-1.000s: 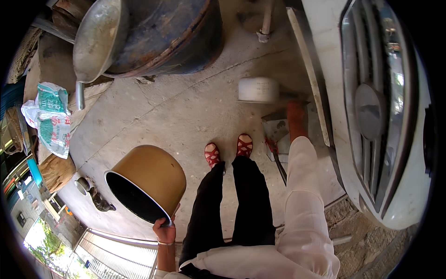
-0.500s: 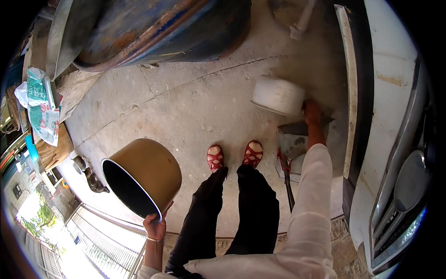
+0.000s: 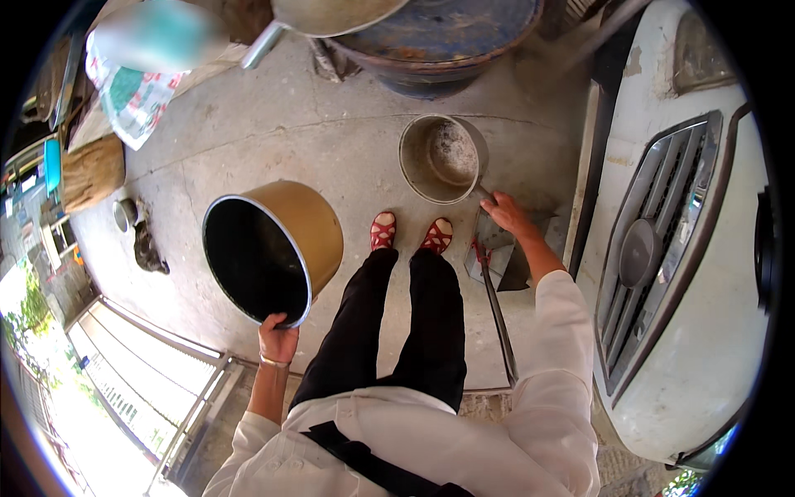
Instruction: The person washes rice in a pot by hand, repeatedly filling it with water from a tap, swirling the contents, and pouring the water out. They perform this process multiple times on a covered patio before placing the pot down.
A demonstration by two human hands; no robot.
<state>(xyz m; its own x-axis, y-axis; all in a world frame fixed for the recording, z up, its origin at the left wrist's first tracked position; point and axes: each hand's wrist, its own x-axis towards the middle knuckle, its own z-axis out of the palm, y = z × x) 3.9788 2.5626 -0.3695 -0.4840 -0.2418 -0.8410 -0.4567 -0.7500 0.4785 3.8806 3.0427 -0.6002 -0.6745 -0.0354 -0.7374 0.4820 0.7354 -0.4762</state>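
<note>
My left hand (image 3: 279,338) grips the rim of a deep pot (image 3: 319,228), gold outside and black inside. The pot is tilted on its side, its mouth facing left, and the inside looks empty. On the right, my right hand (image 3: 509,214) is closed round the handle of a worn grey saucepan (image 3: 439,157). The saucepan's mouth is turned up toward me, showing a stained, whitish bottom. Both pots are held above the concrete floor (image 3: 273,153), in front of my red sandals.
A rusty blue drum (image 3: 431,62) stands ahead, with a pan (image 3: 335,16) beside it. At right is a white vehicle front (image 3: 696,331). A metal dustpan (image 3: 497,257) with a long handle lies near my right foot. At left are plastic bags (image 3: 137,99), a dark cat (image 3: 147,248) and a bowl (image 3: 124,215).
The saucepan has moved left and turned from mouth-down to mouth-up, still in my right hand. The gold pot stays in my left hand, its mouth now showing more. The whole view has shifted.
</note>
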